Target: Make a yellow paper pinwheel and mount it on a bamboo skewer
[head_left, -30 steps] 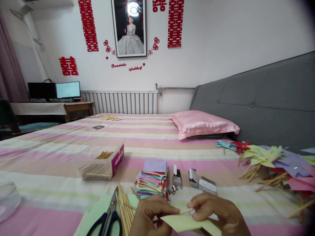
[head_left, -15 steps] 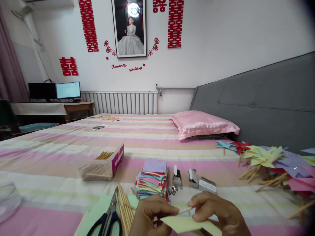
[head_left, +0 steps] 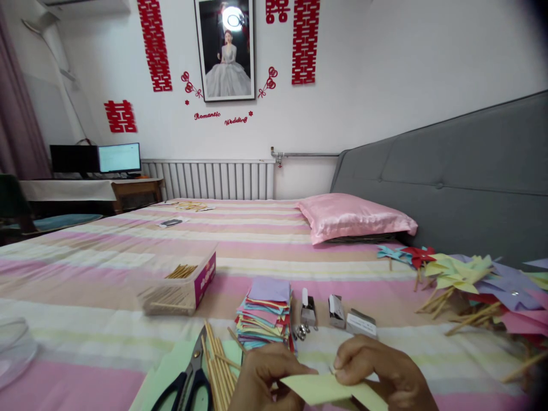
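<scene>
A pale yellow folded paper, apparently a pinwheel, is between my two hands at the bottom of the view. My left hand is closed at the paper's left end, its fingers curled around a thin wooden stick that is now mostly hidden. With thumb and fingertips, my right hand pinches the paper's top edge, where a tiny thin tip shows. Just left of my left hand lie several wooden sticks and dark-handled scissors on green paper sheets. A stack of coloured paper squares stands beyond my hands.
Small boxes and metal fasteners lie beyond my right hand. Finished paper pinwheels pile up at the right. A clear tub of sticks sits at left, a pink pillow farther back on the striped bed.
The stick that showed between both hands' fingertips is now largely out of sight behind the paper. My left fingers have shifted slightly right, and my right fingertips are closer to the paper's edge.
</scene>
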The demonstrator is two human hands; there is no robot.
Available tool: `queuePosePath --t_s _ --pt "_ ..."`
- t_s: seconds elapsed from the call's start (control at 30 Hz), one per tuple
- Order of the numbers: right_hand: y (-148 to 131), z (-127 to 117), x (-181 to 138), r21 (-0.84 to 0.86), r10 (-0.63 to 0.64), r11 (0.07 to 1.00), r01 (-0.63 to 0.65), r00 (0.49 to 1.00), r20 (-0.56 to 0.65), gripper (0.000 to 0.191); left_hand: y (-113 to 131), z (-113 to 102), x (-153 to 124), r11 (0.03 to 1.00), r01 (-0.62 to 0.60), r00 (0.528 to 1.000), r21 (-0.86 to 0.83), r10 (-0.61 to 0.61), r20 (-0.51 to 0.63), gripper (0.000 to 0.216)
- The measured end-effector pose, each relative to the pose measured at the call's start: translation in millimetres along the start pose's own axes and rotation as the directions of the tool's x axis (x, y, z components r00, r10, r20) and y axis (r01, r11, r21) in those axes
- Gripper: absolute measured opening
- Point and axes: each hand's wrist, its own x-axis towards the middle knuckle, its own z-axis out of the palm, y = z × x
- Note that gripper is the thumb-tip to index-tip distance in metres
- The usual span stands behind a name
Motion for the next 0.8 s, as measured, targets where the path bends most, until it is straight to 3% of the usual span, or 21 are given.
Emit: queuePosePath --t_s 0.1,0.27,0.43,0.63,0.8 --pt "-4.5 0.9 2.9 0.001 -0.011 1.000 0.011 1.000 -0.022 0.028 1.9 0.3 1.4 1.000 0.002 1.000 -0.013 -0.002 0.008 0.028" --pt "-4.8 0.8 3.5 -0.023 -0.019 1.000 0.019 1.000 -0.017 0.023 11.1 2.5 2.2 0.993 0.039 0.995 -0.110 -0.049 -0.090 0.019" --pt "6.7 -0.8 -3.8 -0.021 0.009 1.000 -0.008 1.000 0.023 0.033 9.4 3.5 2.1 0.995 0.032 0.993 -0.094 -0.043 -0.113 0.021" --pt "4.3 1.2 -4.8 0.014 0.045 0.999 -0.045 0.999 0.005 0.030 -5.0 -0.3 0.5 0.999 0.008 1.000 -0.052 -0.008 0.004 0.023" --pt "-3.0 2.7 1.7 -0.008 0.030 1.000 -0.030 0.999 -0.029 0.028 1.7 2.0 1.6 0.984 0.046 0.995 -0.175 -0.060 -0.077 0.016"
